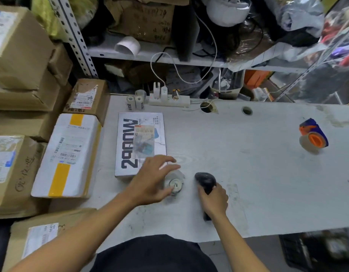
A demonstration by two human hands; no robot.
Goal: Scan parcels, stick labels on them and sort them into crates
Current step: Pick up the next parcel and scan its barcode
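Low in the middle of the frame we see our right hand curled around the handle of a black handheld barcode scanner, whose rounded head points up the picture over the grey-white worktable. Just left of it, our left hand hovers with spread, lightly bent fingers over a small roll of white labels lying on the table; the thumb sits beside the roll, but blur stops us telling whether the hand grips it. Above that hand lies a flat white parcel box printed with large dark letters, a shipping label on top. Brown cardboard cartons stack along the left edge. An orange-and-blue tape dispenser stands at centre right, and a white power strip sits at the table's upper edge.
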